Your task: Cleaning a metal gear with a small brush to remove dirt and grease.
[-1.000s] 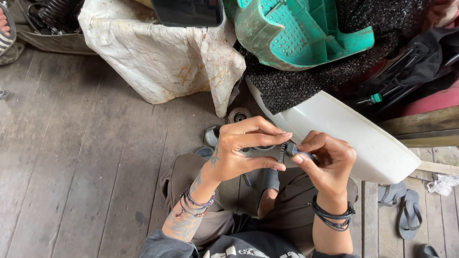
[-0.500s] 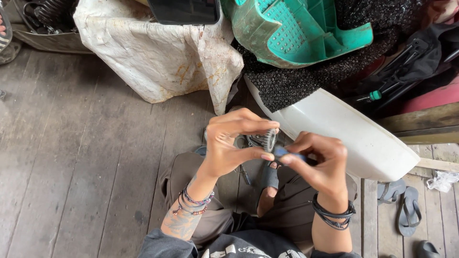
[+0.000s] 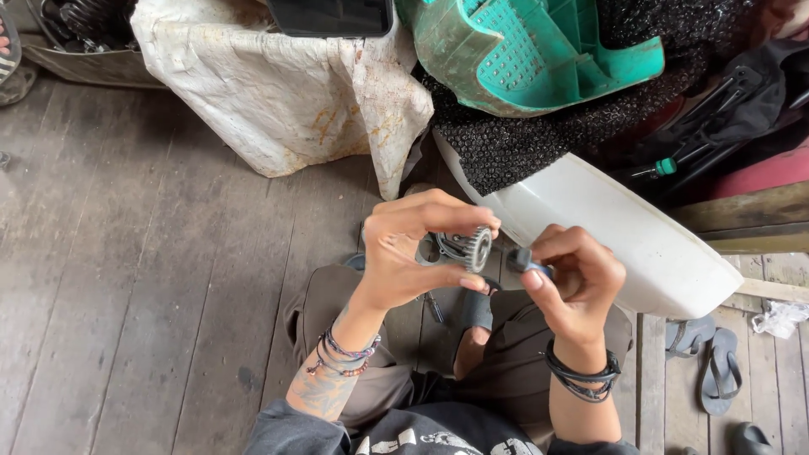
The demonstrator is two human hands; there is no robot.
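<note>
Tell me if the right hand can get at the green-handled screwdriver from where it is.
Probably not freely: the right hand already pinches a small dark part, and the white panel lies between it and the screwdriver, so it would have to reach over.

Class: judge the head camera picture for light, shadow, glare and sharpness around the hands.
Head view: soft, even daylight, no hard shadows; the left hand and its toothed gear are sharp; the right hand pinches a small dark part, slightly soft; the white panel is bright without glare.
</note>
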